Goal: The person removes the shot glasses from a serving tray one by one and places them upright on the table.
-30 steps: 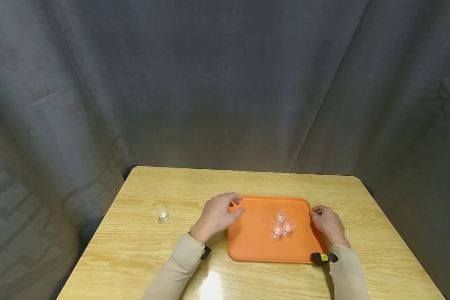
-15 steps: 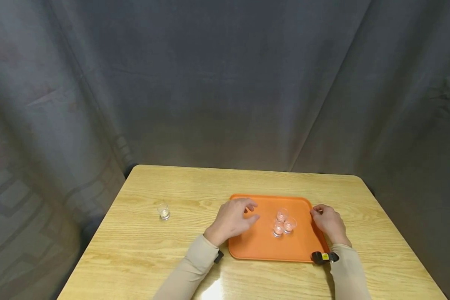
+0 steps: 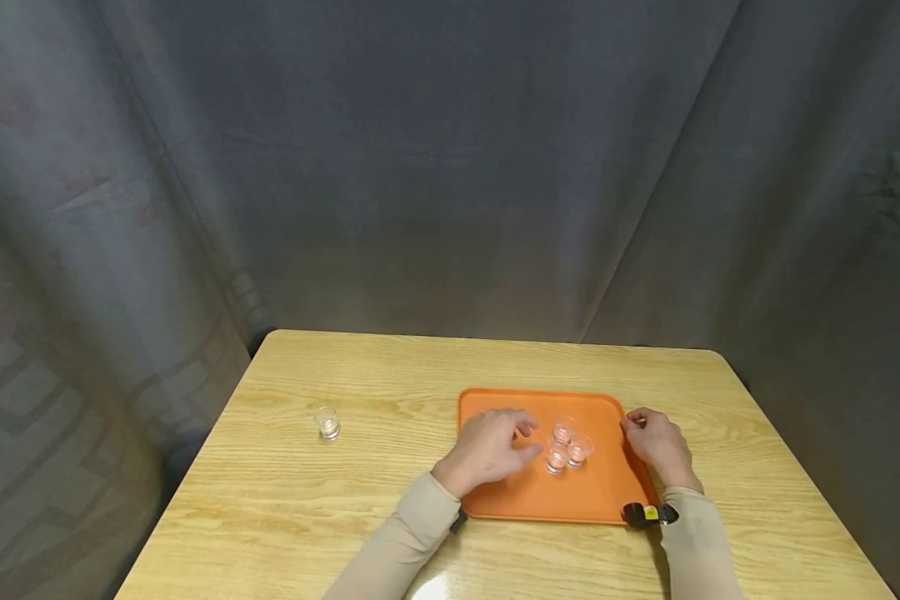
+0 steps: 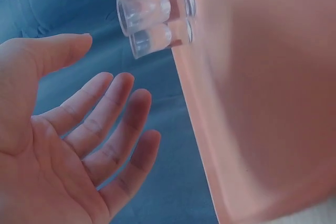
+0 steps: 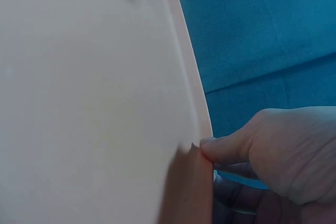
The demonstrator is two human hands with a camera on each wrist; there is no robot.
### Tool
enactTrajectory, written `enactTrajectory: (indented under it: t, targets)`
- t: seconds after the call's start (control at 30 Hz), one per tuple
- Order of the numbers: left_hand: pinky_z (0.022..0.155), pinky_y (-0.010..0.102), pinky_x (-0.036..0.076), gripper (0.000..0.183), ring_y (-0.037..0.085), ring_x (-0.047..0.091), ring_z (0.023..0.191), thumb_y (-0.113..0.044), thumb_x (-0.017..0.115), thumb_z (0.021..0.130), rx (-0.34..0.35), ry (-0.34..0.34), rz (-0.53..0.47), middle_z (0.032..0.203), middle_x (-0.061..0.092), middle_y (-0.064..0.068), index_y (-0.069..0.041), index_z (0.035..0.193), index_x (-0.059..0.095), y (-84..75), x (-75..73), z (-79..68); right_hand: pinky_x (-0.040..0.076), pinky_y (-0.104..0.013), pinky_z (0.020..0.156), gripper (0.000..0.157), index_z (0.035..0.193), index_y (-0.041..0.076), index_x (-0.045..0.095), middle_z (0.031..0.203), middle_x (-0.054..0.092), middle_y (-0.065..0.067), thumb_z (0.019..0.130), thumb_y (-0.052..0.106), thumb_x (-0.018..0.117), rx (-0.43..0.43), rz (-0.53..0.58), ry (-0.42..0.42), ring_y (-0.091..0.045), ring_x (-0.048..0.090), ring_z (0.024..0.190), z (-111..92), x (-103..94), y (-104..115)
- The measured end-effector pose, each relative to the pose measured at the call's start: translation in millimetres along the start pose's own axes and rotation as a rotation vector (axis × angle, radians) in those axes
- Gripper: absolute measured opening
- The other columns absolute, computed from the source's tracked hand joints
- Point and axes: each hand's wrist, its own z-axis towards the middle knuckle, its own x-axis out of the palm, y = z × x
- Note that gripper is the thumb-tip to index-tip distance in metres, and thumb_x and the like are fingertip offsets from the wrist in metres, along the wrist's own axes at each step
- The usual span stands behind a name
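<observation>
Three glasses (image 3: 571,448) just beside left grip (image 3: 489,446), on tray (image 3: 543,502)

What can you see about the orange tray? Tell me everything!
The orange tray is a rectangle with rounded corners and a low raised rim. It looks like smooth plastic. It lies flat on the wooden table, right of the middle. Three small clear glasses stand upright on it in a tight group, nearer its right side. The right hand pinches its right rim, thumb on top. The left hand hangs over its left part without gripping it.
</observation>
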Motion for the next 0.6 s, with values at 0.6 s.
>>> enactTrajectory:
  t: [0.6]
  targets:
    - [0.070,0.018,0.046,0.034,0.001,0.068,0.085,-0.038,0.074,0.098,0.004,0.046,0.011,0.108,0.080,-0.009,-0.019,0.125,0.077,-10.9,15.3,17.0,0.046,-0.042,0.077,0.040,0.133,-0.004,0.062,0.118,0.067,-0.027,0.110,0.028,0.054,0.028,0.011,-0.006,-0.036,0.059,0.095,-1.4,0.8,-0.1]
